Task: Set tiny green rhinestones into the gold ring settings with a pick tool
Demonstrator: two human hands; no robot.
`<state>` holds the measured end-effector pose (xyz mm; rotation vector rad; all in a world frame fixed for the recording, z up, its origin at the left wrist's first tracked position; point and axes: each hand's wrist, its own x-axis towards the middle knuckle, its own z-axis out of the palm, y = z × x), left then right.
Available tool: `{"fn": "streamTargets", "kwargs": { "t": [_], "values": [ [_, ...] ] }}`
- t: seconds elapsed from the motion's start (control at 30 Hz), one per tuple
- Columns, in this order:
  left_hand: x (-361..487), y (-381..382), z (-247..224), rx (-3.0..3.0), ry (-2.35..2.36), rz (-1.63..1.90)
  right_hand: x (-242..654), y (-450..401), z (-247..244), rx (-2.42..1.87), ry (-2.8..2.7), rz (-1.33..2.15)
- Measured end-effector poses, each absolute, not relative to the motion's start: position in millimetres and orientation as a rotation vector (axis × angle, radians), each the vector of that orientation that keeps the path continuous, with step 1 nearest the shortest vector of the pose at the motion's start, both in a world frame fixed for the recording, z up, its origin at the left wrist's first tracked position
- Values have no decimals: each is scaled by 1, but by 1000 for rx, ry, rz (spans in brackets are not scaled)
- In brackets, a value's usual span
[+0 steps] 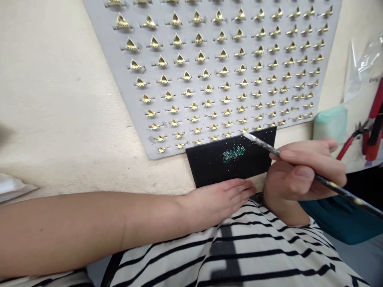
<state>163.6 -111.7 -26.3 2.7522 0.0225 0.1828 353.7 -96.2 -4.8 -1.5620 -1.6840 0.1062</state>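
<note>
My right hand [302, 175] pinches a slim dark paintbrush [266, 146] spotted with paint, its pale tip over the far edge of a small black board [209, 165]. Close to the board's middle lies a patch of tiny green and clear sparkling stones [233, 154], with a few strays around it. My left hand [223, 197] rests with its fingers stretched out along the board's near edge, holding nothing. Just beyond the board is a grey foam sheet [134, 119] with rows of gold-coloured rings [208, 88], whose triangular tops face up.
A pale green block [330, 123] sits at the right of the foam sheet. Farther right are red-handled pliers [356, 137] and a clear plastic bag [363, 63]. A whitish wrapped item [13, 189] lies on the pale tabletop [60, 99] at the left.
</note>
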Motion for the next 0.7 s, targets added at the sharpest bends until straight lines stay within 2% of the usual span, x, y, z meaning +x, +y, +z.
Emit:
{"fn": "streamTargets", "kwargs": {
  "t": [0.13, 0.7],
  "values": [
    [164, -112, -27, 2746, 45, 214, 346, -83, -15, -1396, -1718, 31],
    [165, -114, -30, 2760, 75, 260, 333, -85, -11, -1572, -1754, 107]
  ]
}}
